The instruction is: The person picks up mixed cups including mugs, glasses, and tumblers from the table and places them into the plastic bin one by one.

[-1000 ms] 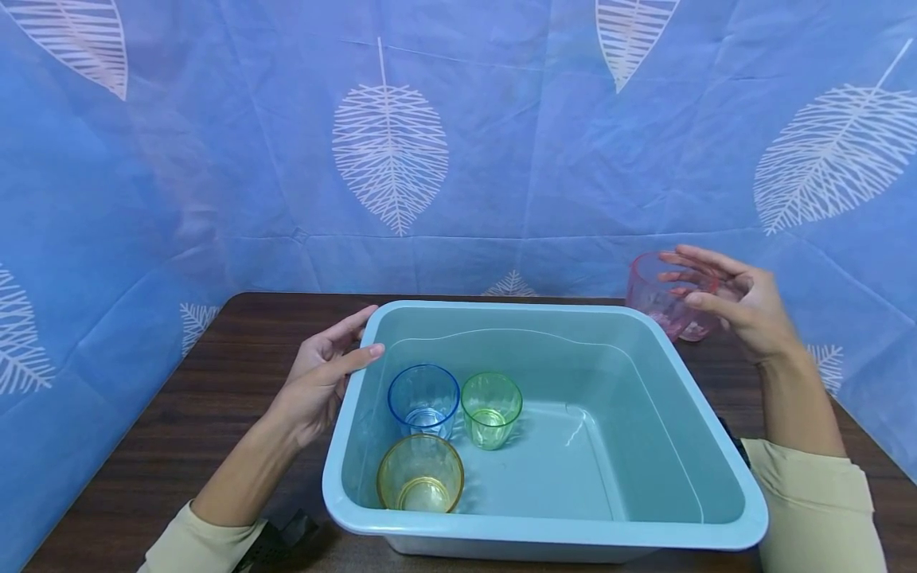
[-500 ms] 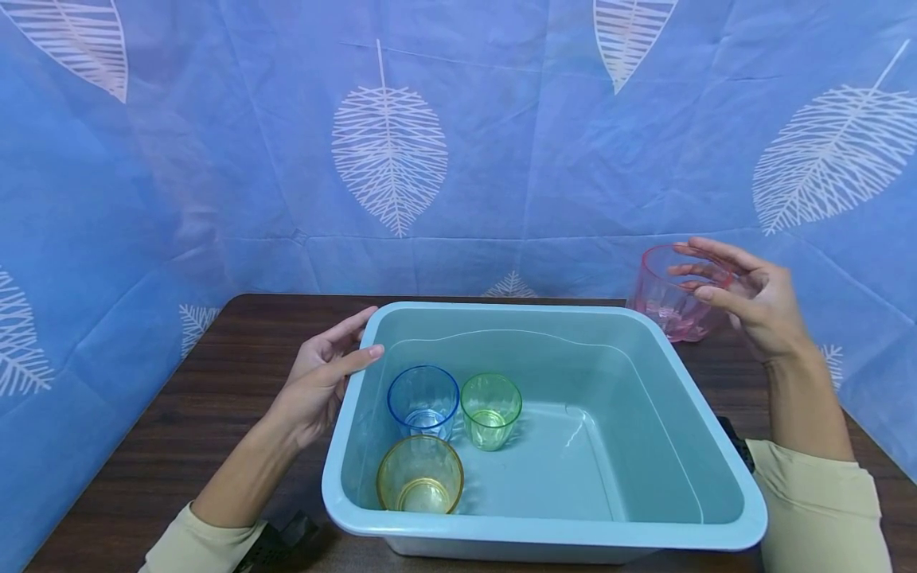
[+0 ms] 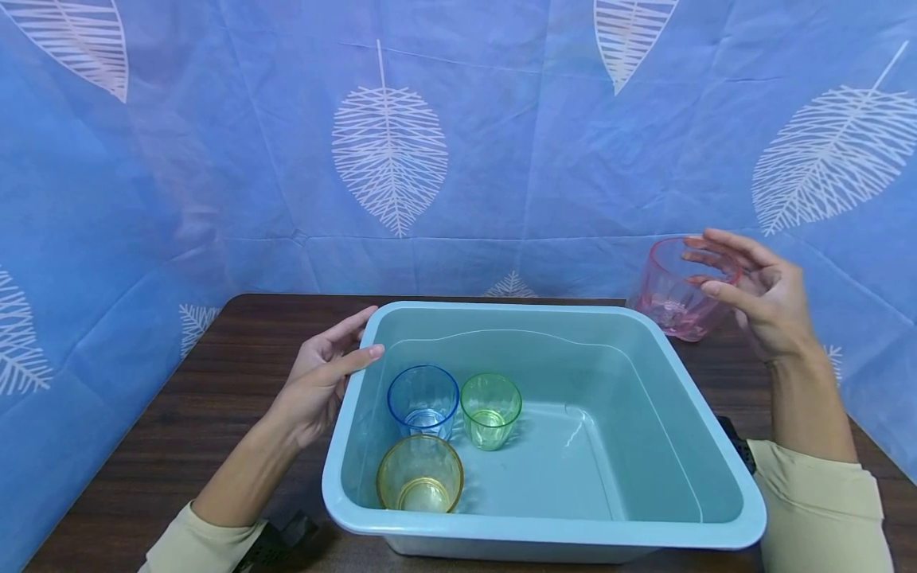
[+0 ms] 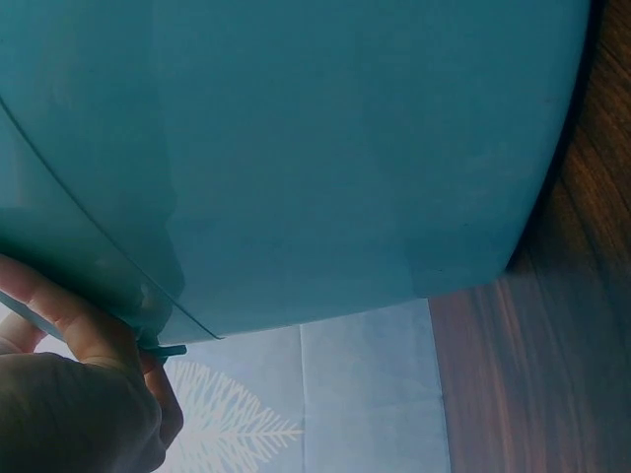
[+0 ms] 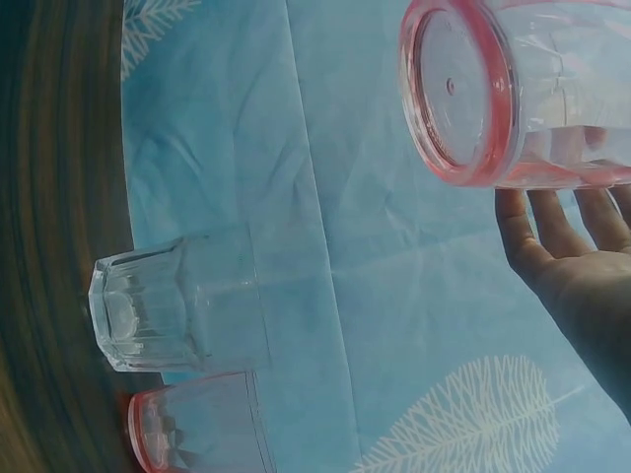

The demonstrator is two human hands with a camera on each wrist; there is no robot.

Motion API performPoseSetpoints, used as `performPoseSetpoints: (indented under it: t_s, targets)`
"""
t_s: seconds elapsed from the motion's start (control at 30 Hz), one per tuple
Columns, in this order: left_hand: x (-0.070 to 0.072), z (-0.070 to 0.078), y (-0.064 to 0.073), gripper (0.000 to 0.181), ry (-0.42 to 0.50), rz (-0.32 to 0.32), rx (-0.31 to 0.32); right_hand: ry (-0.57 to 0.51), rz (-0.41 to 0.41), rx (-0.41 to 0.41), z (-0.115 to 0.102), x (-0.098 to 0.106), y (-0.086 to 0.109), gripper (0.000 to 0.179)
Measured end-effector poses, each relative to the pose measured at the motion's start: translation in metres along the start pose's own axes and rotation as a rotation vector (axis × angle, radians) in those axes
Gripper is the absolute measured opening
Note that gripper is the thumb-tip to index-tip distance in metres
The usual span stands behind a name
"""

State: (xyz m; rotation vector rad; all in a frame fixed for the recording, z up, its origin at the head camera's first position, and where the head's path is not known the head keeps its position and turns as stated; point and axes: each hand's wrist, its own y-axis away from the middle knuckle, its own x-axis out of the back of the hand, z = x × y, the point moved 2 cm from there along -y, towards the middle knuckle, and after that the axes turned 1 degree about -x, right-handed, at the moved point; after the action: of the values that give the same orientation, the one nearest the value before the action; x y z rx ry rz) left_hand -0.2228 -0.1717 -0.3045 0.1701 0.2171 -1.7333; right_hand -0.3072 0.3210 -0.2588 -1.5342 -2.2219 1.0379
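Observation:
My left hand (image 3: 322,374) grips the left rim of a pale blue plastic tub (image 3: 573,531), thumb over the edge; in the left wrist view its fingers (image 4: 94,335) show at the rim. At the back right, my right hand (image 3: 774,306) holds a pink-tinted glass (image 3: 662,278) by its side, near the rim. The right wrist view shows this glass (image 5: 562,99) raised off the table, its round base visible. Inside the tub a blue glass (image 3: 423,398), a green glass (image 3: 492,406) and a yellow glass (image 3: 423,469) stand upright at the left.
Behind the tub's right corner, a clear glass (image 5: 148,305) and another pink glass (image 5: 197,424) stand on the dark wooden table (image 3: 179,430). The tub's wall partly blocks that spot in the head view. A blue leaf-print cloth (image 3: 501,159) hangs behind the table.
My right hand has moved up and a little to the right, lifting the pink glass. The left hand, the tub and the glasses inside it have stayed put.

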Motion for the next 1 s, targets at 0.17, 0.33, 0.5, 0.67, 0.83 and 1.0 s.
performPoseSetpoints:
  t_s: [0.17, 0.33, 0.5, 0.67, 0.83, 1.0]
  targets:
    - [0.000, 0.000, 0.000, 0.063, 0.010, -0.006, -0.003, -0.058, -0.032, 0.008, -0.001, 0.000, -0.001, 0.053]
    - [0.000, 0.000, -0.001, 0.063, -0.001, 0.000, 0.003, -0.100, -0.056, -0.002, -0.002, -0.001, 0.000, 0.051]
    - [0.000, 0.000, -0.001, 0.063, -0.007, 0.001, 0.006, -0.126, -0.069, -0.014, -0.005, -0.002, 0.001, 0.050]
    - [0.000, 0.000, 0.000, 0.063, 0.004, 0.000, 0.007, -0.133, -0.060, -0.013, -0.008, -0.003, 0.001, 0.050]
    - [0.000, 0.000, 0.000, 0.063, 0.012, -0.005, 0.003, -0.146, -0.070, -0.009, -0.010, -0.003, 0.000, 0.052]
    - [0.000, 0.000, 0.000, 0.063, 0.019, -0.007, 0.004, -0.144, -0.055, 0.006, -0.014, -0.005, 0.000, 0.053]
